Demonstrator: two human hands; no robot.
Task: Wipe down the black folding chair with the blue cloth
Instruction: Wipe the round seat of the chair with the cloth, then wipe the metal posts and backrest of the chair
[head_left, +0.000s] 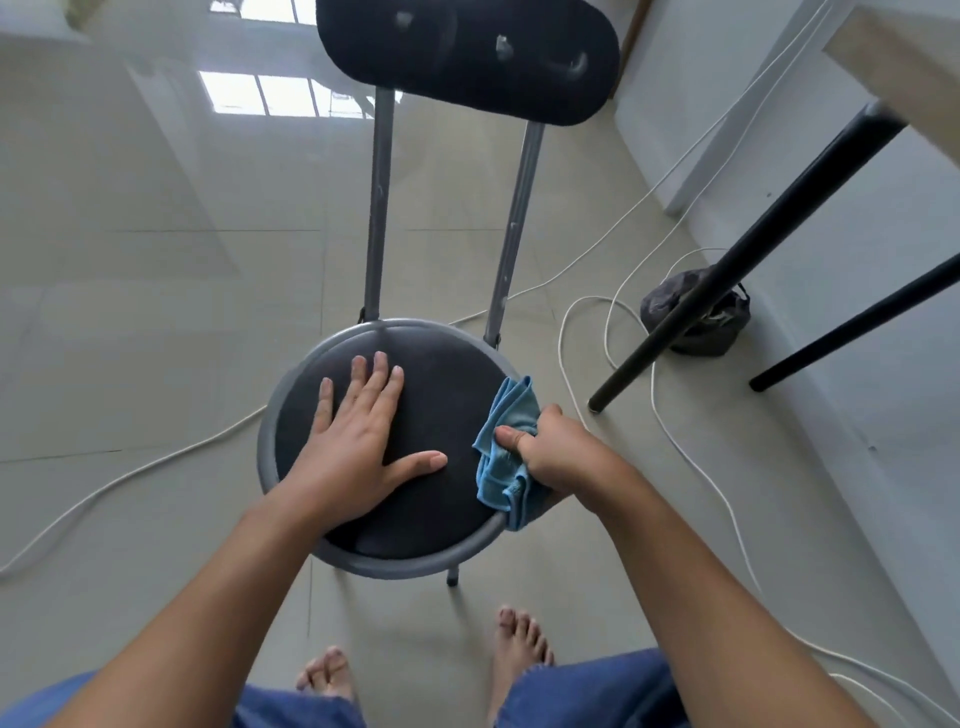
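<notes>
The black folding chair (447, 395) stands right in front of me, with a round black seat in a grey metal ring, two grey uprights and an oval black backrest (467, 57) at the top of the view. My left hand (358, 441) lies flat on the seat, fingers straight and spread. My right hand (550, 452) grips the bunched blue cloth (506, 457) at the seat's right edge, thumb pressed over the fabric. Part of the cloth hangs over the grey rim.
White cables (587, 332) loop over the pale tiled floor right of the chair and trail off to the left. Two slanted black table legs (727, 275) and a dark grey bag (701, 317) stand at the right, next to a white wall. My bare feet (426, 660) are just behind the chair.
</notes>
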